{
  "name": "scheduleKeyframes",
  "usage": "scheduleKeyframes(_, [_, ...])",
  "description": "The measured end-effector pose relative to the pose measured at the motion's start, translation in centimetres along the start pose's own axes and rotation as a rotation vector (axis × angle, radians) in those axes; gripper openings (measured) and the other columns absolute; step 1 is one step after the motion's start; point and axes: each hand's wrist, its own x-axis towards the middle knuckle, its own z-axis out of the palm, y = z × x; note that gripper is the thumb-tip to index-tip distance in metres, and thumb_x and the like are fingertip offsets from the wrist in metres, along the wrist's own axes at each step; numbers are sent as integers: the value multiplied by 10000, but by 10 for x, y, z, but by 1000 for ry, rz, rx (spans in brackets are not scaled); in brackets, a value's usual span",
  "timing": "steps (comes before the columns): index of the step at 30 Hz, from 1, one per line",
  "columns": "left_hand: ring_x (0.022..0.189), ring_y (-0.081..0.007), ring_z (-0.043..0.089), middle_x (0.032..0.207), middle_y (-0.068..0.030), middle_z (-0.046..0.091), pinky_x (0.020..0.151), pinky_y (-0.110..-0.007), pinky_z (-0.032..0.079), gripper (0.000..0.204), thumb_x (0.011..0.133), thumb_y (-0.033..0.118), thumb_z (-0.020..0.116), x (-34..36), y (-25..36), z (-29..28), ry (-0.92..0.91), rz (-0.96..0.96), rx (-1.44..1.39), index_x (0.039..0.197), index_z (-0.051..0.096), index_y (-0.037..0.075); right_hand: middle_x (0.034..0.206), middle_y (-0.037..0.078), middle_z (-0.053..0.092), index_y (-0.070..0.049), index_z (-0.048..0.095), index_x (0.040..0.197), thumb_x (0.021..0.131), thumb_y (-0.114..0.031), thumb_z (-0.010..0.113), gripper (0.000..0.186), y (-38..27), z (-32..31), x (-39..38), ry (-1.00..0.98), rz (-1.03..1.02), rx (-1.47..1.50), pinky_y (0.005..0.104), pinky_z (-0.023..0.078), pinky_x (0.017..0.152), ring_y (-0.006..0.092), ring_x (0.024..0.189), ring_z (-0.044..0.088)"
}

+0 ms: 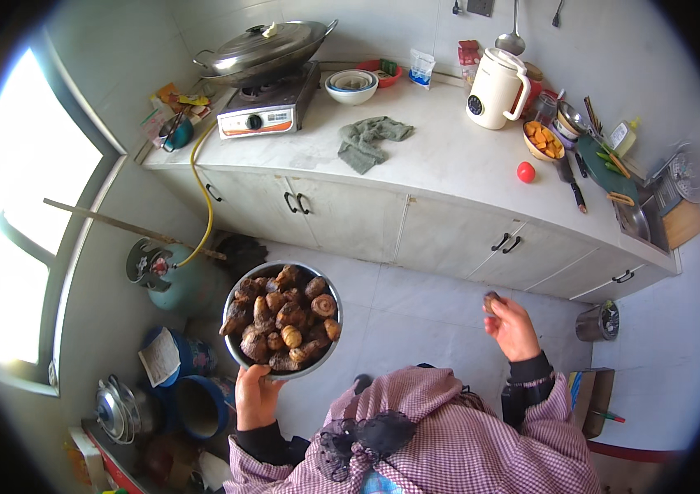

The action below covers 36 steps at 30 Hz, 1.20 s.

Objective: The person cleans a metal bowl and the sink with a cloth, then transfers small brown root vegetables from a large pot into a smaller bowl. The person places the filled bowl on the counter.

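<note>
My left hand (258, 398) grips the near rim of a round metal bowl (310, 276), with the thumb over the edge. Heaped inside the bowl are several brown, rough-skinned taro corms (292, 314), some with paler cut or peeled spots. Out to the right, my right hand (514, 331) pinches a single small brown taro (491, 301) between thumb and fingers. Both hands are held above the floor, in front of the counter. The underside of the bowl and the left fingers beneath it are hidden.
Along the white counter (284, 160) stand a gas stove (266, 111) with a lidded wok (267, 51), a grey cloth (370, 142), a cream kettle (496, 89), a tomato (526, 172) and a knife (572, 185). A gas cylinder (177, 280) and blue buckets (202, 403) stand left; a bin (597, 323) right.
</note>
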Motion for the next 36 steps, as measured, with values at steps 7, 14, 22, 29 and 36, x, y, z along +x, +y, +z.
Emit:
scheduleKeyframes(7, [883,-263,597,1077,-113,595,695,-422,506,386,750,-41,434,98,-14,55,-89,11,-40,1121,523,20,897,15,586,-75,556,1043,865,-192,574,213,-28,-57,19,209,-93,31,209,452,606,76,674,526])
scheduleKeyframes(14, [981,-273,566,1155,-112,557,789,-438,493,473,730,-58,430,166,-6,100,79,-73,-26,1190,478,37,904,15,589,-78,554,1056,860,-230,574,249,-52,-63,76,186,-120,43,203,444,602,72,675,512])
scheduleKeyframes(22, [948,-266,593,1081,-110,601,749,-413,496,425,738,-22,446,252,27,137,23,-81,12,1154,514,30,894,13,590,-76,561,1054,865,-229,562,243,-75,-51,111,304,-139,20,204,437,600,66,669,518])
scheduleKeyframes(29, [963,-294,593,1138,-142,564,703,-399,531,472,734,-35,415,361,61,194,-208,-28,25,1202,459,5,901,6,592,-82,584,1033,862,-228,582,224,-93,3,135,435,-164,2,202,447,606,68,672,523])
scheduleKeyframes(36, [909,-307,589,1102,-180,540,615,-385,546,427,755,-45,420,459,50,284,-338,-136,99,1181,435,-11,897,18,590,-66,557,1068,873,-199,558,235,-93,41,132,644,-196,30,196,453,598,76,672,527])
